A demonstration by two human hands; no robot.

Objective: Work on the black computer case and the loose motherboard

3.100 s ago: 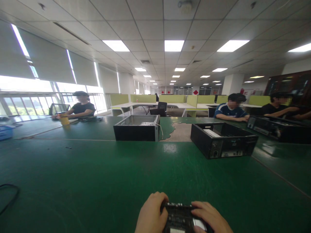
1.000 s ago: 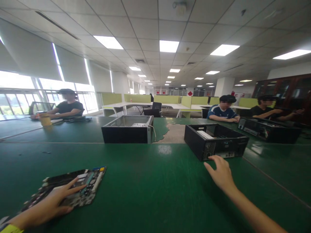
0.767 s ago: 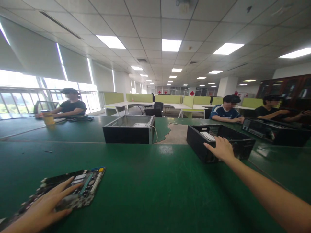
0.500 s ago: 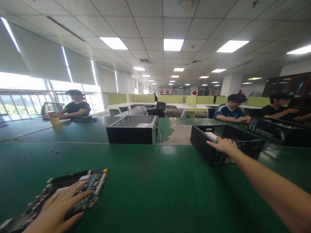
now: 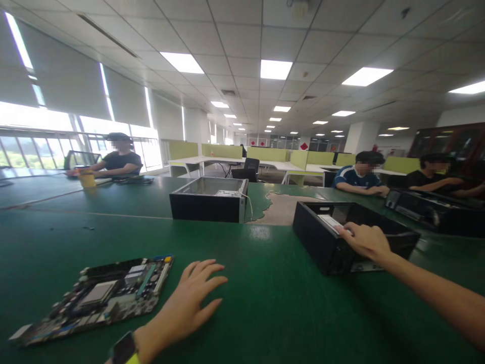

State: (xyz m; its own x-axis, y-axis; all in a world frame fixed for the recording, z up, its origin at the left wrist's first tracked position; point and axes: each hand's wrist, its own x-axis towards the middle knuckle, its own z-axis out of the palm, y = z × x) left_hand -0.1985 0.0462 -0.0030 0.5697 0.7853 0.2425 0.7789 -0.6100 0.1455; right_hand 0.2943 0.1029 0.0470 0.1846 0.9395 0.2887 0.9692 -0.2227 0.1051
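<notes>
1 motherboard [image 5: 100, 293] loose toward near edge of table [image 5: 257, 308]; my left hand [image 5: 191, 301] spread, right hand [image 5: 366, 241] clamped on computer case [image 5: 313, 240], silvery unit [image 5: 329, 221] left inside.

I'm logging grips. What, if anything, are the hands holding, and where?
The right hand grips the open computer case by its near top edge; the left hand holds nothing.

Lit ceiling panels [image 5: 276, 70] above lime partitions [image 5: 267, 154]
A person in black [image 5: 122, 161] sits at 11 o'clock near a yellow container [image 5: 88, 180]; a black chair [image 5: 251, 167] at 12; a person in blue [image 5: 356, 177] at 1.
</notes>
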